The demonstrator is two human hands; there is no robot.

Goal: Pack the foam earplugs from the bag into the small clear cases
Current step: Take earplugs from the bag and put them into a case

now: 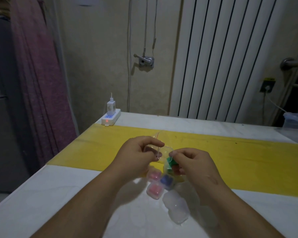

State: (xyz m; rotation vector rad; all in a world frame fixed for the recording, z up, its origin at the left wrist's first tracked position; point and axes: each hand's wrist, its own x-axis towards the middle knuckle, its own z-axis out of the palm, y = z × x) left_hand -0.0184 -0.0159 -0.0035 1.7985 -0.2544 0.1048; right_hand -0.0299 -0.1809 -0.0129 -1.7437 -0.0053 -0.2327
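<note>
Yellow mat [239,152] on white table [72,194], power strip [110,117] behind; left grip [137,152] holds clear case [160,152], right grip [194,162] pinches green earplug [171,161].

Left hand [138,152], right hand [195,163] on clear case [163,152].

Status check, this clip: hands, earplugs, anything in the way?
Left hand grips a clear case. Right hand pinches green earplugs beside it. Filled cases lie underneath; nothing blocking.
</note>
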